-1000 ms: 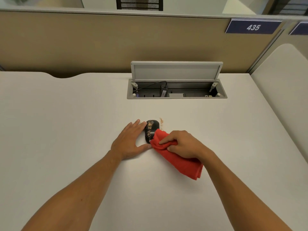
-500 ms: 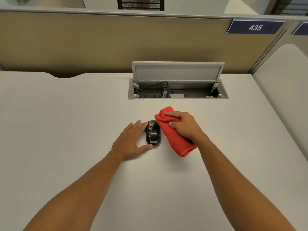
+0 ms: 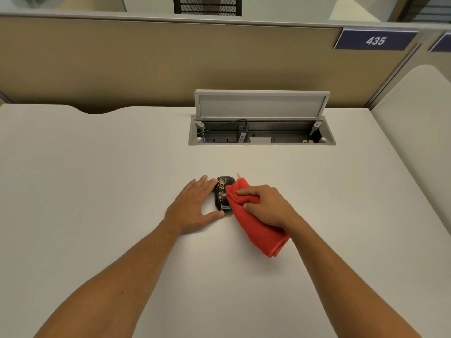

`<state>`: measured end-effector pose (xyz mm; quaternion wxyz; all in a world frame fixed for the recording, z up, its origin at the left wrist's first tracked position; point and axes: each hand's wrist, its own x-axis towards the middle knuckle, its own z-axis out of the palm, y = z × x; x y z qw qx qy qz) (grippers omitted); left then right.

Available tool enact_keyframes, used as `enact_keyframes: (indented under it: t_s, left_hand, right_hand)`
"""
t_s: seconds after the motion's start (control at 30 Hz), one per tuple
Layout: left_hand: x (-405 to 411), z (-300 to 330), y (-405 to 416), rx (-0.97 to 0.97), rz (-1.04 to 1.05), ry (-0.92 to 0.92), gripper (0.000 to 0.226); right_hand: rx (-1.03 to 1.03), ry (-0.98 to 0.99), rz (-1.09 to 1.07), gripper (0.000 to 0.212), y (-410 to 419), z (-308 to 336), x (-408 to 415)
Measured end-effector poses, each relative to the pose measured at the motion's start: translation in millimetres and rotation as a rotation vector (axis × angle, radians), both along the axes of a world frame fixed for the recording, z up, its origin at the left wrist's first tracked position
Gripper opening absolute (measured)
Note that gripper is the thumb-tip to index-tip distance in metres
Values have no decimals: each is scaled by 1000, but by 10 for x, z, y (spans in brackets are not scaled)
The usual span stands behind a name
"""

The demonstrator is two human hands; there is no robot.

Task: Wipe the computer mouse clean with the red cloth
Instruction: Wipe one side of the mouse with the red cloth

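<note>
Red cloth (image 3: 258, 225) back against mouse (image 3: 222, 195)

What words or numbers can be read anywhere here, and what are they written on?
"435": white digits on the blue sign atop the partition.
"Lenovo": small label on the black mouse, near its back end; only just legible.
"016" or similar: tag on the black plug in the open cable box; too small to be sure.
Second blue sign at the right edge: cut off, unreadable.

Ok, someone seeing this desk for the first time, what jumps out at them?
The red cloth, gripped by the right hand mid-desk, pressed against the right side of a black computer mouse speckled with tan crumbs. The left hand steadies the mouse from the left. Behind them, an open cable hatch is set into the white desk.
</note>
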<state>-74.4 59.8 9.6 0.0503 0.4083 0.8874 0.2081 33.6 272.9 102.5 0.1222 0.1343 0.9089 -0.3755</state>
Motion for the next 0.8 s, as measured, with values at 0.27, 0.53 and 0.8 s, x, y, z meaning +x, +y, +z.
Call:
enact_keyframes:
  t_s: [0.27, 0.53, 0.8]
  left_hand:
    - [18, 36, 3, 6, 7, -13, 97]
    - [10, 27, -1, -15, -1, -7, 92]
    - [10, 29, -5, -6, 1, -20, 92]
  right_hand:
    - [-176, -84, 44, 37, 111, 51, 165]
    - [-69, 76, -100, 53, 294, 182, -252]
    - [192, 51, 15, 52, 65, 16, -672]
